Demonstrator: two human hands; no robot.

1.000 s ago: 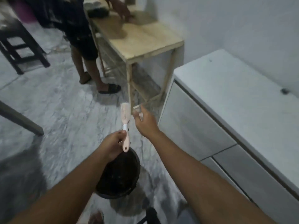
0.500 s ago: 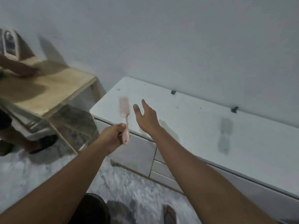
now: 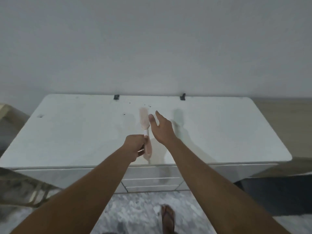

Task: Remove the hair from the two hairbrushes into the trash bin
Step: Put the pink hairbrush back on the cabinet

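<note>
Left grip (image 3: 135,146) fisted on pink hairbrush (image 3: 144,120) handle above counter (image 3: 67,141); right grip (image 3: 161,128) splayed, empty beside it. Loose hold risks dropping.

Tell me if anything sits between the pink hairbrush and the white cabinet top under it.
Nothing visible does. The left hand holds the hairbrush over a bare stretch of the cabinet top; the open right hand is beside it, not beneath.

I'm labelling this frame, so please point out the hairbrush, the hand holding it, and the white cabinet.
hairbrush (image 3: 144,119): head view, on the bristle head.
left hand (image 3: 135,146): head view, back of the hand, closed on the handle.
white cabinet (image 3: 76,132): head view, bare top surface.
</note>
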